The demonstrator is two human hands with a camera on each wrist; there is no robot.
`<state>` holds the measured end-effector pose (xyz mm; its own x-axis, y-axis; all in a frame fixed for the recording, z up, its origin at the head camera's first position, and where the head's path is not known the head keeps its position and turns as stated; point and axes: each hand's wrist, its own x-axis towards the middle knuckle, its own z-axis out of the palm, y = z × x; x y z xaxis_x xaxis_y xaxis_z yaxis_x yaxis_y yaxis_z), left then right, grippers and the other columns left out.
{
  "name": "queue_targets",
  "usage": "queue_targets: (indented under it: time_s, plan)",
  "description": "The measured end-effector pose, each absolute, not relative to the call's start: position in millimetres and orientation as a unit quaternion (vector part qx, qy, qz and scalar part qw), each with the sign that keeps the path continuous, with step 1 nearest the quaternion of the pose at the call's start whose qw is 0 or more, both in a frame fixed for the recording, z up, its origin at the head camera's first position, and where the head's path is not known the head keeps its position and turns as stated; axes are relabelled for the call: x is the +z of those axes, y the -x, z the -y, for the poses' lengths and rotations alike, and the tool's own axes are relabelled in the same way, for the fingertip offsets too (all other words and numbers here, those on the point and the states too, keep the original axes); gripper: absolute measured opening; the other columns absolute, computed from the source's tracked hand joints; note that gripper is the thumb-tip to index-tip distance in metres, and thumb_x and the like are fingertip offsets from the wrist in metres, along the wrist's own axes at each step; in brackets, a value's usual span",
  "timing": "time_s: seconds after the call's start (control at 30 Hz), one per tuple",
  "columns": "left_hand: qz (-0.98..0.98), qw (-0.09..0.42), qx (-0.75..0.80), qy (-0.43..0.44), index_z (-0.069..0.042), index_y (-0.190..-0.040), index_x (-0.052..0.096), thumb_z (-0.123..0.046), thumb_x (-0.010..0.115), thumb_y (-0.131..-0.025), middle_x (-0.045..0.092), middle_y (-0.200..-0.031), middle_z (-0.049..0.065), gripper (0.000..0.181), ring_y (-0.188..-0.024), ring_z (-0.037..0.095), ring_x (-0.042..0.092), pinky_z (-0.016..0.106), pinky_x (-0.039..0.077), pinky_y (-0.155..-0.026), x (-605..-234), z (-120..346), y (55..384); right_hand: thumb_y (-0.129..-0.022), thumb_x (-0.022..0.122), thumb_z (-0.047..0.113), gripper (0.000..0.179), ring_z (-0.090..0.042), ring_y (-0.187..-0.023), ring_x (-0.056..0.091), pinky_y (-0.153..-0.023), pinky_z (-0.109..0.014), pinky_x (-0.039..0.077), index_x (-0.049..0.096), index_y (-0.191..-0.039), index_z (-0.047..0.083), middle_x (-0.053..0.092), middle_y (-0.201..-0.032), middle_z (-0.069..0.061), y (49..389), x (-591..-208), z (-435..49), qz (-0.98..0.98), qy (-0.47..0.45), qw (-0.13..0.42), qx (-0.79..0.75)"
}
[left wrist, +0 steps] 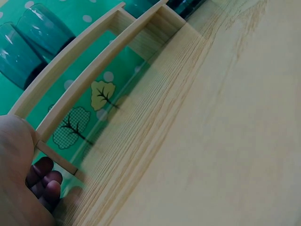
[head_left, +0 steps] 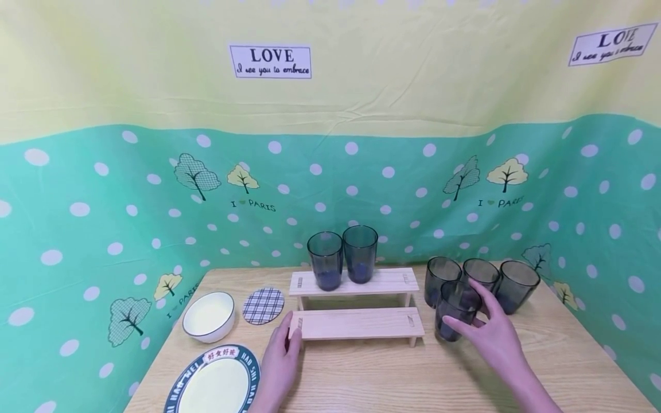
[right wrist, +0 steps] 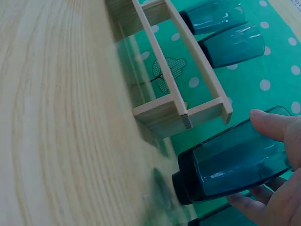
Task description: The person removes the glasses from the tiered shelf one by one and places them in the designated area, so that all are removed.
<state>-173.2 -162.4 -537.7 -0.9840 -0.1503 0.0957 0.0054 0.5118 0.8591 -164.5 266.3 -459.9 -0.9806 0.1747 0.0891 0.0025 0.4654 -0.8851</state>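
Two glasses [head_left: 360,258] on rear shelf [head_left: 387,282] | four glasses [head_left: 518,284] right, nearest [head_left: 455,307] perhaps touching table [head_left: 372,378] | coaster [head_left: 264,305], bowl [head_left: 209,317], plate [head_left: 217,390] left

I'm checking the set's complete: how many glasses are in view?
6: two glasses on the upper shelf, three at the right, one in front of those, held by the right hand. None seems hidden.

we see smooth, glossy, see-through tumblers [head_left: 457,301] that look like glass, and a two-tier rack [head_left: 356,324] in matt, grained wood. the bench [head_left: 372,378] shows smooth wood grain. we find the bowl [head_left: 222,332] glossy like glazed ceramic, the coaster [head_left: 264,306] matt, the backdrop [head_left: 361,92] creased, matt cloth.
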Motion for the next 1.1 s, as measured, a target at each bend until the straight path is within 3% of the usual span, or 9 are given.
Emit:
queue_targets:
  time_s: [0.13,0.43,0.73,0.8,0.9,1.0,1.1]
  plan:
    - [0.866,0.079,-0.493,-0.041,-0.007,-0.171,0.04,-0.036,0.051,-0.119,0.056,-0.158,0.024,0.06,-0.148,0.045,0.052,0.063,0.044,-0.121,-538,163,173,-0.089,0.096,0.036,0.118,-0.06,-0.138,0.056,-0.091,-0.027,0.065,0.021,-0.178,0.018,0.034,-0.169,-0.037,167,-466,-266,0.85,0.056,0.081,0.518]
    - [0.866,0.081,-0.491,-0.043,-0.008,-0.171,0.04,-0.037,0.051,-0.119,0.056,-0.157,0.023,0.06,-0.149,0.045,0.052,0.063,0.044,-0.122,-541,163,173,-0.091,0.096,0.035,0.114,-0.059,-0.138,0.057,-0.086,-0.013,0.057,0.024,-0.177,0.016,0.04,-0.166,-0.034,172,-477,-265,0.848,0.058,0.084,0.52]
    - [0.866,0.083,-0.491,-0.042,-0.008,-0.171,0.04,-0.038,0.051,-0.119,0.056,-0.157,0.023,0.06,-0.148,0.045,0.052,0.063,0.044,-0.121,-542,163,174,-0.091,0.095,0.033,0.115,-0.058,-0.141,0.052,-0.086,-0.01,0.053,0.021,-0.178,0.016,0.037,-0.168,-0.034,173,-479,-264,0.848,0.056,0.085,0.521]
    - [0.866,0.082,-0.491,-0.044,-0.009,-0.171,0.04,-0.038,0.051,-0.119,0.056,-0.158,0.023,0.06,-0.149,0.045,0.052,0.063,0.044,-0.122,-542,163,174,-0.091,0.095,0.033,0.115,-0.056,-0.144,0.05,-0.09,-0.014,0.056,0.022,-0.178,0.016,0.034,-0.17,-0.033,174,-479,-264,0.851,0.055,0.085,0.515]
    - [0.866,0.078,-0.492,-0.045,-0.009,-0.171,0.04,-0.039,0.05,-0.119,0.054,-0.16,0.023,0.061,-0.15,0.045,0.05,0.063,0.043,-0.122,-541,163,174,-0.091,0.096,0.033,0.115,-0.054,-0.146,0.046,-0.103,-0.033,0.061,0.022,-0.177,0.017,0.028,-0.173,-0.031,174,-479,-263,0.857,0.053,0.085,0.505]
    - [0.865,0.075,-0.494,-0.046,-0.008,-0.171,0.04,-0.039,0.05,-0.119,0.053,-0.161,0.024,0.061,-0.151,0.045,0.049,0.063,0.043,-0.123,-541,163,174,-0.091,0.096,0.033,0.114,-0.054,-0.147,0.044,-0.11,-0.048,0.057,0.023,-0.177,0.016,0.026,-0.174,-0.031,175,-479,-263,0.861,0.049,0.089,0.498]
    - [0.865,0.075,-0.494,-0.045,-0.008,-0.171,0.04,-0.039,0.05,-0.119,0.053,-0.161,0.024,0.061,-0.151,0.045,0.049,0.063,0.043,-0.123,-540,163,174,-0.091,0.095,0.032,0.113,-0.053,-0.148,0.043,-0.108,-0.038,0.058,0.023,-0.177,0.016,0.026,-0.173,-0.031,175,-480,-264,0.863,0.047,0.09,0.496]
